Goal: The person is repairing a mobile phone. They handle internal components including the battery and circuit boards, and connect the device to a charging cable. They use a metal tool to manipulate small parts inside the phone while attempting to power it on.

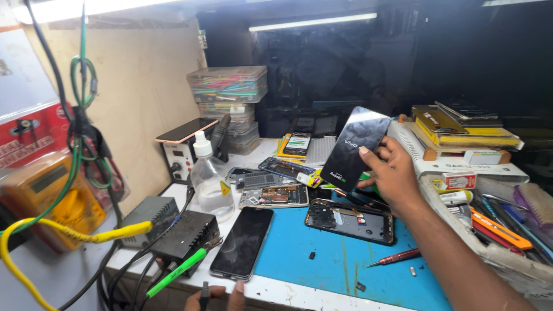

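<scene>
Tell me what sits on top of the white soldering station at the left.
A phone with a pinkish rim lies flat, screen up, on the soldering station. Its underside and the station's top are covered.

Black phone back cover (356, 147) held tilted by right hand (393, 173) above opened phone frame (350, 221) on blue mat (345, 259); left hand (216, 296) at worktop (276, 286) edge, grip not discernible.

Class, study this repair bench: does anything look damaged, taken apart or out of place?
Yes. A phone frame lies opened on the blue mat, its insides exposed, while the right hand holds a black back cover tilted above it. Small loose bits lie scattered on the mat.
</scene>
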